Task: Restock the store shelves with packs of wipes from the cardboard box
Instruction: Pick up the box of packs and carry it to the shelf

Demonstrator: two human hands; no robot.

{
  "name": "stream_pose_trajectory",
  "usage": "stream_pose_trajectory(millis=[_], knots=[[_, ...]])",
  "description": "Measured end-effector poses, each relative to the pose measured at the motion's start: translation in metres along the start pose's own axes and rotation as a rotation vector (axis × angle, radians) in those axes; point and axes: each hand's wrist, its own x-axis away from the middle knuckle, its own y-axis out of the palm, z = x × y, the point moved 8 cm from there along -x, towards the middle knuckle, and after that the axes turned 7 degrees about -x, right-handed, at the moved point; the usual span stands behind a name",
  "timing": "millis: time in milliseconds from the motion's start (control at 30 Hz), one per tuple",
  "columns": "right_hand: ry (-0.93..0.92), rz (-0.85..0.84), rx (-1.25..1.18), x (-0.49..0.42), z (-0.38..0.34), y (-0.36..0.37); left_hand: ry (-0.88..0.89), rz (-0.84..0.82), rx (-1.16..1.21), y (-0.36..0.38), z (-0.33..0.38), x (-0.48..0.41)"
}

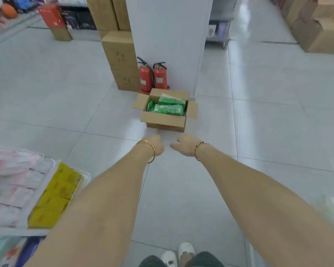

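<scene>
Green plastic wipe packs (pixel 169 107) fill the open brown cardboard box (pixel 163 120) on glossy white floor tiles (pixel 66 83); your right grip (pixel 184 145) hangs loose, empty; left grip (pixel 157 146): cannot tell.

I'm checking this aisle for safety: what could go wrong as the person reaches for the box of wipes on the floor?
Two fire extinguishers stand close behind the cardboard box; shoving it might topple them.
The green packs lie loose and uneven in the open box, so tilting it could spill them.
The left hand and right hand reach far forward over a glossy floor; a slip seems possible.
</scene>
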Motion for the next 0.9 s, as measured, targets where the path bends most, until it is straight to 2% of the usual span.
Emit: stream_pose_trajectory(millis=[167, 333, 533, 667, 900], knots=[[0.116, -0.208, -0.060, -0.023, 0.051, 0.074, -0.073, -0.220, 0.090, 0.094, -0.010, -0.024], [0.184, -0.272, -0.107, -0.081, 0.093, 0.076, -0.124, -0.268, 0.272, 0.122, -0.001, -0.088], [0.152, -0.256, -0.134, -0.182, 0.117, 0.000, -0.343, -0.211, 0.646, 0.077, 0.016, -0.196], [0.136, -0.167, -0.122, -0.257, 0.128, -0.060, -0.414, -0.171, 0.941, 0.035, 0.039, -0.270], [0.118, -0.108, -0.138, -0.391, 0.142, -0.134, -0.593, -0.112, 1.270, -0.006, 0.053, -0.402]])
